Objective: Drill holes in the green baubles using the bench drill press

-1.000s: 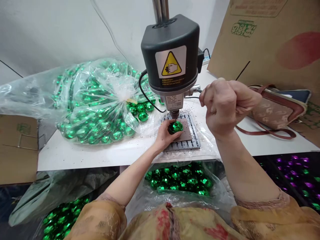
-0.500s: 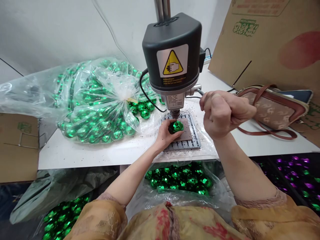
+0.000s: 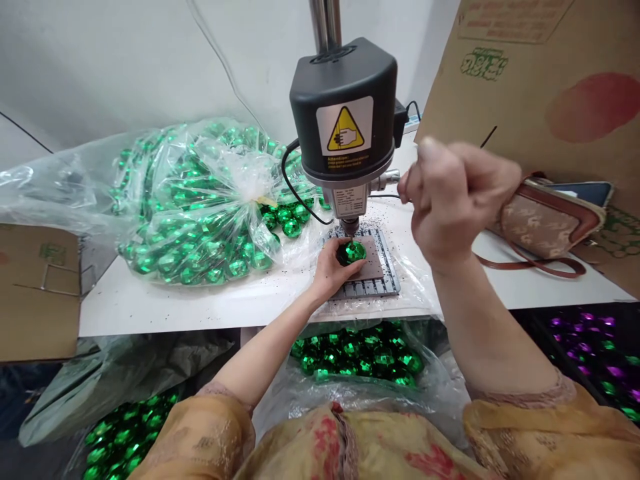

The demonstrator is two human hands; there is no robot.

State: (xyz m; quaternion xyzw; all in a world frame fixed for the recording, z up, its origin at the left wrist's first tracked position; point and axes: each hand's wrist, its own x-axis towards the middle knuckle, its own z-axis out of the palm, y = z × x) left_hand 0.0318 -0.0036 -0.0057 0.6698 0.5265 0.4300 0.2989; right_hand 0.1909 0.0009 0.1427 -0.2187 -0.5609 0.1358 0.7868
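Observation:
On the base of a bench drill press (image 3: 345, 113), my left hand (image 3: 331, 270) pinches a shiny green faceted ball (image 3: 355, 251) between thumb and fingers. The ball rests on a flat brownish plate (image 3: 373, 263), right under the drill chuck (image 3: 349, 227). Whether the bit touches the ball is too small to tell. Raised at the right of the machine, my right hand (image 3: 450, 200) is closed in a fist around the feed lever, which is mostly hidden by the fingers. The lever's metal hub (image 3: 387, 179) shows beside the drill body.
A clear plastic bag (image 3: 200, 207) full of green balls lies left on the white table (image 3: 165, 313). More green balls (image 3: 355, 353) sit in plastic below the table edge. A handbag (image 3: 550, 217) and a large cardboard box (image 3: 525, 100) stand at the right. Dark shavings dot the tabletop.
My right hand has risen and tipped upward, slightly blurred, still on the lever. My left hand keeps the ball in the same place. The view has shifted slightly.

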